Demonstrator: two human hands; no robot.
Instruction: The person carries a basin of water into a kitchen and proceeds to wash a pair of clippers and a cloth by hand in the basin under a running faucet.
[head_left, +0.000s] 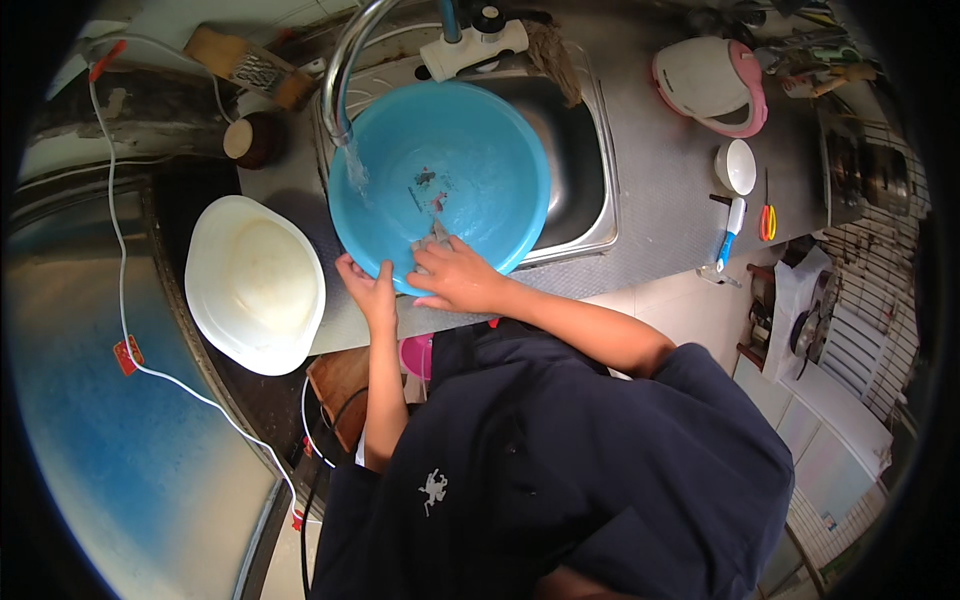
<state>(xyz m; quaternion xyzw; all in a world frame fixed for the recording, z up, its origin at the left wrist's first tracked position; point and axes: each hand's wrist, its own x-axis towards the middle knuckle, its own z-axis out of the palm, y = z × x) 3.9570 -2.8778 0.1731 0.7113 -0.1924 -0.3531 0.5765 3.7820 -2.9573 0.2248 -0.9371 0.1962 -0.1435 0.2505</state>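
Note:
A round blue plastic basin (495, 142) rests over the left part of a steel sink (581, 202). Its inner bottom bears a worn dark and red print. Water (355, 171) runs from the curved chrome faucet (331, 90) into the basin's left side. My left hand (369, 289) grips the near-left rim, thumb on the inside and fingers outside. With my right hand (461, 277) I press a crumpled grey cloth (433, 244) against the basin's near inner wall. Parts of the cloth are hidden under my fingers.
At left stands a white plastic basin (259, 285). Along the right counter are a pink-and-white electric kettle (701, 79), a white bowl (735, 166), a blue-handled brush (731, 232) and scissors (767, 217). A brown rag (553, 56) hangs behind the sink; a white cable (187, 394) runs down the left.

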